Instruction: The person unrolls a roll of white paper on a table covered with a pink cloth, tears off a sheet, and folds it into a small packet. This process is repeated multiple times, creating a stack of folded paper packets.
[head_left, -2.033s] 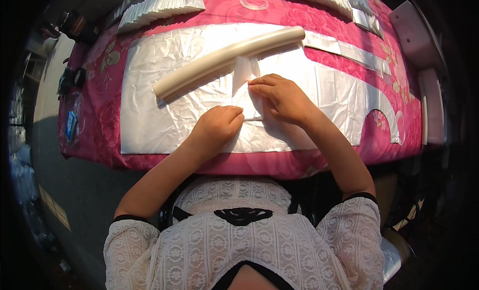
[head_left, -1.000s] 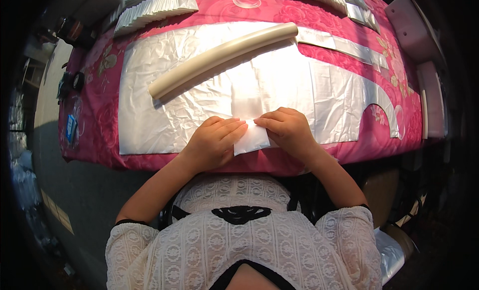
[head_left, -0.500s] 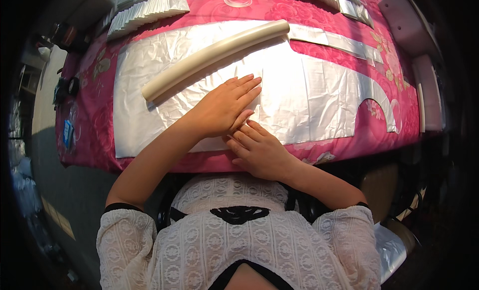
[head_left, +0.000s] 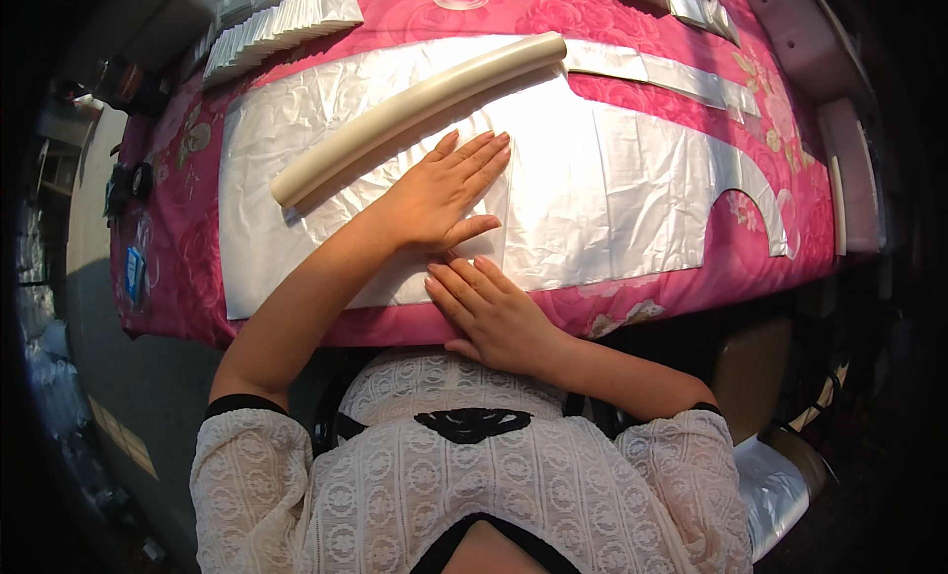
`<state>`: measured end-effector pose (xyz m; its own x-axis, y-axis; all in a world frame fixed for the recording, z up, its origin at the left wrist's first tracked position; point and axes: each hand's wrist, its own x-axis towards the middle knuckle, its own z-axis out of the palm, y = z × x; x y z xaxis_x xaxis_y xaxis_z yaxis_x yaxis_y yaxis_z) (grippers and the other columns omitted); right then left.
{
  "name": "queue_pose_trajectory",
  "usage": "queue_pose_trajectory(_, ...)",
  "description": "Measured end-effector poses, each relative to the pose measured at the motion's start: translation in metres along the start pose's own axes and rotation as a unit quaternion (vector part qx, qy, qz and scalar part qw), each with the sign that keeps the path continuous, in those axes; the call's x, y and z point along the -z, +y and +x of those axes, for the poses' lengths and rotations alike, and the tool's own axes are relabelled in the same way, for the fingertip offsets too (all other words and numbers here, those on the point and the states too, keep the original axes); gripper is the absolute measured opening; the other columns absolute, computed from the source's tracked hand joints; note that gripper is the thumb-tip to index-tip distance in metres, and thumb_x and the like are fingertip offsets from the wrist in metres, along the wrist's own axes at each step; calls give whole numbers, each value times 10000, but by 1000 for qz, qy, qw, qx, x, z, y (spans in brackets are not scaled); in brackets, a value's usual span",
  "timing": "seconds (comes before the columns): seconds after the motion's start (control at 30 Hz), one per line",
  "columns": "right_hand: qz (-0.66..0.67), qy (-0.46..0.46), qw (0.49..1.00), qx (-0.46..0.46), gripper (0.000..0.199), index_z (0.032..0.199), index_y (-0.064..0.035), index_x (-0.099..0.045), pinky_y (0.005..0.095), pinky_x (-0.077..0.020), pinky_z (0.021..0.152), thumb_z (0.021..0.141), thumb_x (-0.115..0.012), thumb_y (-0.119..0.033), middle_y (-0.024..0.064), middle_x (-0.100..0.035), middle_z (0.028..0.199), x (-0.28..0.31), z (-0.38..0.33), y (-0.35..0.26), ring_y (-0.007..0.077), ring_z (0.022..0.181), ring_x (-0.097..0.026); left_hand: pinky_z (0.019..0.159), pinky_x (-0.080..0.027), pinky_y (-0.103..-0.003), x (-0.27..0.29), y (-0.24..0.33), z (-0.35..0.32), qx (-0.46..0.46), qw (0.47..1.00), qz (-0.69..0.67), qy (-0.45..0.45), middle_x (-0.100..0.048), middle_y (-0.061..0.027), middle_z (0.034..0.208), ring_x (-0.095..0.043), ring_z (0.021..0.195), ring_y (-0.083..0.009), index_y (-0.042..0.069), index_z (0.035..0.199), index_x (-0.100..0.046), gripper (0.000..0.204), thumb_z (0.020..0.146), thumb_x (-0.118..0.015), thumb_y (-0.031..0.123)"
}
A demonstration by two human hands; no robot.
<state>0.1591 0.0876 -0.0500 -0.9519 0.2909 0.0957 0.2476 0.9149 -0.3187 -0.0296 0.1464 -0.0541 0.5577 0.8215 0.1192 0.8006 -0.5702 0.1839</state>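
Observation:
A white plastic apron (head_left: 652, 194) lies flat across the table, its curved cut-outs and straps toward the right, with creases in its surface. My left hand (head_left: 441, 201) rests flat on it near the middle, fingers spread and pointing up and to the right, thumb apart. Just below, near the table's front edge, my right hand (head_left: 494, 312) lies with fingers stretched out toward the left, touching the sheet's near edge. Neither hand holds anything. Beyond my left hand, a long cream-coloured tube (head_left: 420, 110) lies slantwise on the sheet.
A pink flowered tablecloth (head_left: 188, 268) covers the table. Folded white plastic pieces (head_left: 286, 31) stand in a row at the back left. A small blue packet (head_left: 134, 268) and a black tape-like roll (head_left: 142, 179) are at the left edge. White bins (head_left: 849, 169) stand on the right.
My left thumb has spread away from the fingers. My right hand has shifted slightly left and toward me, opening a gap between the hands.

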Motion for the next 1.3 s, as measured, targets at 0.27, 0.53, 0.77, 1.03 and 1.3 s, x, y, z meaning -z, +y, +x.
queue_pose_trajectory(0.27,7,-8,1000,-15,704,1320,24,-336,417,-216,1071,812,-524,-426,173,-328,1383,0,-3,-4,296,1296,-292,1102,-84,-458,2,4,-3,17,1000,14,-8,-214,-180,1454,-168,1367,-268,-24,1385,-221,771,846,-414,493)
queue_pose_trajectory(0.53,60,35,998,-10,662,1280,4,-393,462,-249,1049,751,-652,-298,191,-390,1314,6,-9,-2,342,1256,-337,1055,-252,-460,8,16,-11,-24,979,-129,159,-289,-202,1403,-303,1287,-339,-6,1318,-353,637,797,-599,267)
queue_pose_trajectory(0.77,53,164,985,7,382,1036,-52,-584,399,-446,883,674,-677,-135,118,-566,1131,34,-8,30,296,1052,-534,693,-495,-339,13,46,-73,-42,964,-152,214,-599,-101,912,-595,789,-254,27,859,-571,139,743,-618,87)
queue_pose_trajectory(1.03,43,141,989,-6,308,944,-55,-596,366,-495,786,647,-675,-81,91,-614,970,47,6,44,277,898,-590,719,-493,-312,10,67,-83,-71,991,-32,113,-577,-103,884,-585,809,-231,17,782,-557,92,760,-571,106)
queue_pose_trajectory(1.3,119,152,981,-22,188,921,-29,-610,357,-489,765,733,-605,-36,105,-622,971,39,8,56,280,887,-594,737,-507,-288,-2,69,-88,-105,986,-9,128,-586,-85,918,-594,842,-208,12,852,-592,166,717,-575,109)
